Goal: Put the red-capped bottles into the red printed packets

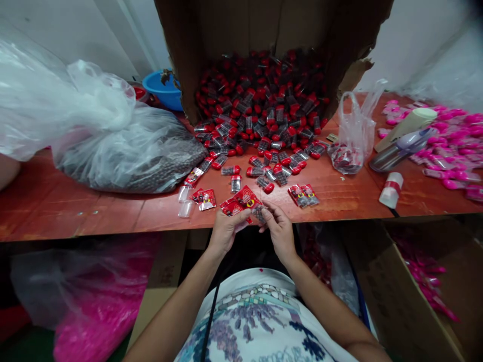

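A white shirt (256, 322) with a purple and blue print is filling the nearest space, between two bare forearms (181, 294). The left hand (223, 231) is clamping a fan of red packets (241, 199) by the near edge of the table (124, 213), and the right hand (279, 229) is pinching a dark-speckled clear piece (258, 214) against them; I can't tell whether that piece is separate or part of a packet. The fan is slanting up from the left thumb toward the right, one corner pointing at the cardboard box (241, 25); the overlap is hiding each packet's long axis.

Just beyond, a small bottle (236, 184) is pointing its red cap away from the person. Loose packets (304, 195) are lying to the right, and clear tubes (184, 209) are resting to the left. The reddish, boarded table is shining a little and running right across. The torn-edged box is opening toward us, spilling a heap of red-capped bottles (260, 115).

A bulging plastic bag (132, 151) is slumping on the left, with a blue basin (162, 89) behind it. On the right, a carrier bag (349, 148) and a drinking bottle (402, 148) are sitting before a pink heap (456, 146). Underneath, a bag of pink things (98, 311) is leaning, and pale walls (426, 35) are standing behind.
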